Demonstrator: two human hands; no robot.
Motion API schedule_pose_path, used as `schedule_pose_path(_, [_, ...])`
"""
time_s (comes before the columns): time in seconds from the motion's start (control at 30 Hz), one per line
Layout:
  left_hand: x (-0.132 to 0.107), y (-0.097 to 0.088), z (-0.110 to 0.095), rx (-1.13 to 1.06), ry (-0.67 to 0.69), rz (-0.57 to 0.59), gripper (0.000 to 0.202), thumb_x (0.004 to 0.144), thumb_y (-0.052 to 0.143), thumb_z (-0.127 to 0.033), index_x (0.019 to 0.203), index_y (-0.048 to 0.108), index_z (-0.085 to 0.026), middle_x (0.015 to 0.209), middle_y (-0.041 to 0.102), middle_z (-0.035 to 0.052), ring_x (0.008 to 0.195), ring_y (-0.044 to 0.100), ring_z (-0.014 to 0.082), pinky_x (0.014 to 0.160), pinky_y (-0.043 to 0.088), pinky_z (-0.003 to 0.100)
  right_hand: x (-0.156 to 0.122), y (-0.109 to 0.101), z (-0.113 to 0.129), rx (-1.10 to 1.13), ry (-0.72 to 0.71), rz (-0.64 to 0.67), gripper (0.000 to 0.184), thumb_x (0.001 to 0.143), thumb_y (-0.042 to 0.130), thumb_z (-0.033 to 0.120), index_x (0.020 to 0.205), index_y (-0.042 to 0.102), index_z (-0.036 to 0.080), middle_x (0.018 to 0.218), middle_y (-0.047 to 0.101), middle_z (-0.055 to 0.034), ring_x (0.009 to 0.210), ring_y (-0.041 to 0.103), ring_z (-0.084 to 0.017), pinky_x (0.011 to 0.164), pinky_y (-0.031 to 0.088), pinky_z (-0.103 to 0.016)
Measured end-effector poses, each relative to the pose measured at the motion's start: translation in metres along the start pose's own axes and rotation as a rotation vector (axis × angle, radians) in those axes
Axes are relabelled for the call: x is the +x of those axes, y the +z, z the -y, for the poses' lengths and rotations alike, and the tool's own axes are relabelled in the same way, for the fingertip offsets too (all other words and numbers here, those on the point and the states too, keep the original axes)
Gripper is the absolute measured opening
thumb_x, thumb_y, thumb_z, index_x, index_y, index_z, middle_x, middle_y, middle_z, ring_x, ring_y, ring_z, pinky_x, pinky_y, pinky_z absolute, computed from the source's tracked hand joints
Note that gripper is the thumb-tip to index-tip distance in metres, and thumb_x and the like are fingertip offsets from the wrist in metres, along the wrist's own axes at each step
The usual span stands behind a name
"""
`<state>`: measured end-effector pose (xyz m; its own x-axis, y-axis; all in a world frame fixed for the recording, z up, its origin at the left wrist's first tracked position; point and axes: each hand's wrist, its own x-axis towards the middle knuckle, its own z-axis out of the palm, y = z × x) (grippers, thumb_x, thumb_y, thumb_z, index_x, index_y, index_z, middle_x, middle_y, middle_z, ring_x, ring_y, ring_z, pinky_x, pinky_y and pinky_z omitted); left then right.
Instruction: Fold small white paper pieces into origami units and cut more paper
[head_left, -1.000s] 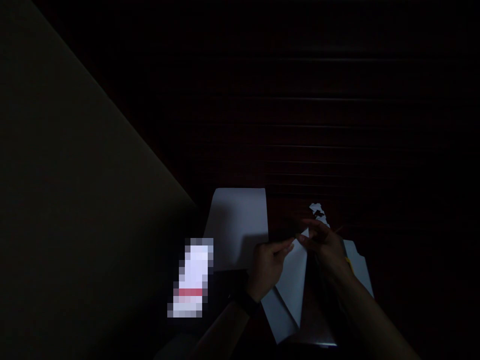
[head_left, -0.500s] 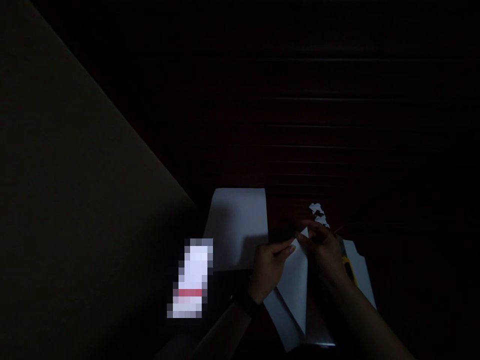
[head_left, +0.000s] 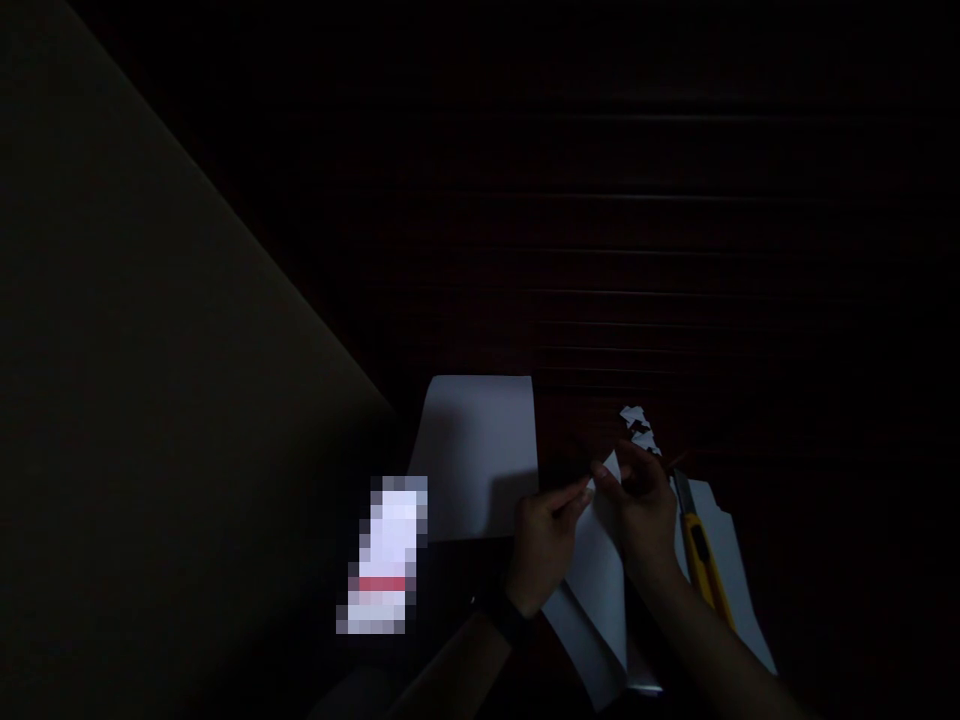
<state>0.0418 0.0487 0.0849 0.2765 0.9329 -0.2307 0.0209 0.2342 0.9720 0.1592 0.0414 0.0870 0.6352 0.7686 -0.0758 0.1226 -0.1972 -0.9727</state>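
A white sheet of paper (head_left: 604, 570), folded over on itself so that two layers show, hangs between my hands near the lower middle. My left hand (head_left: 544, 545), with a dark band at the wrist, pinches its upper left edge between thumb and fingers. Close beside it, my right hand (head_left: 641, 510) grips the sheet near its pointed top corner, the thumb pressed on the paper. The fingers of my right hand behind the paper are partly hidden. A yellow utility knife (head_left: 705, 570) lies just right of my right hand.
Under the knife rest more white sheets (head_left: 739, 570). Small white paper scraps (head_left: 637, 428) lie beyond my right hand. Another white sheet (head_left: 480, 440) lies to the left, and a bright pixelated screen (head_left: 386, 555) sits left of my wrist. A pale wall (head_left: 150, 400) slants along the left.
My right hand and forearm have shifted a little left, uncovering more of the utility knife. The folded sheet's lower end has swung slightly right and its surface is more curved.
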Motion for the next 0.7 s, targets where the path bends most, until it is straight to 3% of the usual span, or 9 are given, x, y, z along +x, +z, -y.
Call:
schedule_pose_path(0.1, [0.001,-0.003,-0.002,-0.006,0.008,-0.024,0.028,0.085,0.054,-0.032,0.108,0.065,-0.021,0.109,0.066,0.0034,0.101,0.062,0.0192,0.09,0.048,0.031,0.001,-0.002,0.004,-0.065,-0.001,0.109,0.034,0.077,0.063,0.04,0.103,0.06,0.019,0.085,0.062,-0.0041,0.077,0.056,-0.019,0.071,0.043,-0.03])
schedule_pose_path(0.2, [0.004,-0.007,-0.004,-0.012,0.012,-0.07,0.029,0.084,0.055,-0.031,0.107,0.065,-0.019,0.108,0.067,0.0042,0.1,0.062,0.0193,0.09,0.049,0.03,-0.001,-0.005,0.009,-0.174,0.006,0.253,0.031,0.085,0.05,0.045,0.08,0.063,0.017,0.071,0.06,-0.0022,0.068,0.054,-0.018,0.061,0.041,-0.027])
schedule_pose_path(0.33, [0.006,-0.009,-0.003,-0.021,0.009,-0.088,0.028,0.083,0.056,-0.031,0.105,0.066,-0.018,0.106,0.068,0.0051,0.098,0.063,0.0196,0.088,0.05,0.03,-0.008,-0.004,0.012,-0.253,-0.036,0.251,0.04,0.087,0.044,0.046,0.063,0.056,0.016,0.055,0.05,0.0019,0.053,0.045,-0.013,0.048,0.033,-0.023])
schedule_pose_path(0.47, [0.006,-0.008,-0.002,-0.027,0.018,-0.081,0.028,0.083,0.056,-0.03,0.106,0.066,-0.019,0.107,0.067,0.0042,0.099,0.063,0.0191,0.09,0.049,0.03,-0.009,-0.002,0.013,-0.249,-0.07,0.223,0.039,0.087,0.046,0.045,0.06,0.053,0.017,0.053,0.047,0.003,0.051,0.042,-0.012,0.047,0.032,-0.022])
schedule_pose_path(0.53, [0.006,-0.008,-0.002,-0.022,0.02,-0.093,0.027,0.083,0.055,-0.03,0.105,0.067,-0.019,0.105,0.068,0.0044,0.098,0.063,0.0194,0.089,0.049,0.03,-0.007,-0.002,0.014,-0.21,-0.056,0.235,0.037,0.086,0.047,0.045,0.064,0.057,0.017,0.058,0.054,0.0012,0.056,0.047,-0.013,0.051,0.036,-0.023])
schedule_pose_path(0.7, [0.004,-0.008,-0.004,0.025,0.061,-0.086,0.027,0.084,0.055,-0.03,0.106,0.066,-0.021,0.107,0.068,0.0033,0.097,0.063,0.0191,0.088,0.05,0.03,0.006,-0.007,0.016,-0.004,0.151,0.383,0.03,0.077,0.06,0.048,0.08,0.066,0.019,0.07,0.065,-0.0009,0.062,0.057,-0.017,0.055,0.042,-0.026])
